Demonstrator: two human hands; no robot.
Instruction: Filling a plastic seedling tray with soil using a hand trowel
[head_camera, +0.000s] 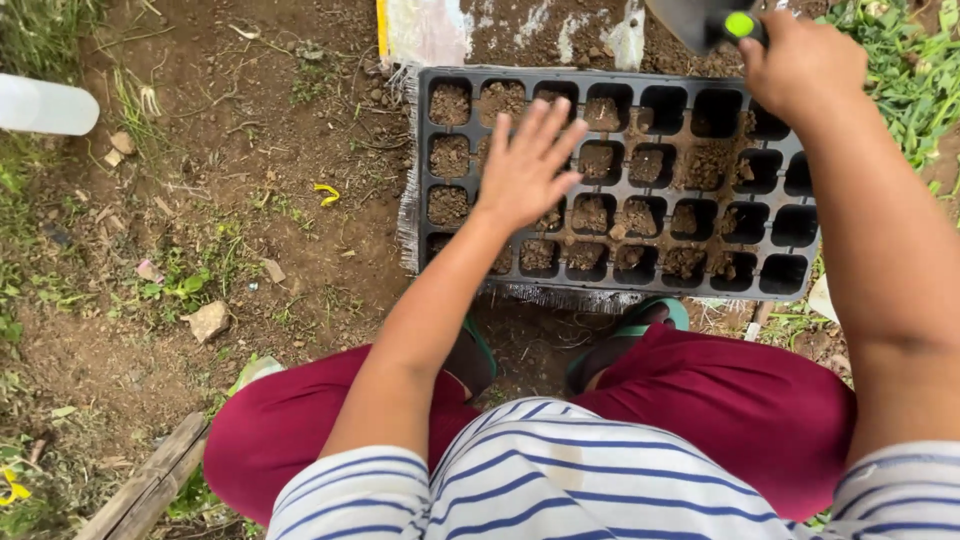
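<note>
A black plastic seedling tray lies on the soil in front of me, many of its cells partly filled with earth, those at the right mostly hollow. My left hand hovers flat over the tray's left half, fingers spread, holding nothing. At the tray's far right corner my right hand grips a garden trowel with a dark blade and a green mark on its handle. The blade points left over a heap of soil beyond the tray.
A white sack with loose soil lies behind the tray. A white bottle lies at the far left, a stone and a wooden plank at lower left. Green plants grow on the right. My knees and sandals are just below the tray.
</note>
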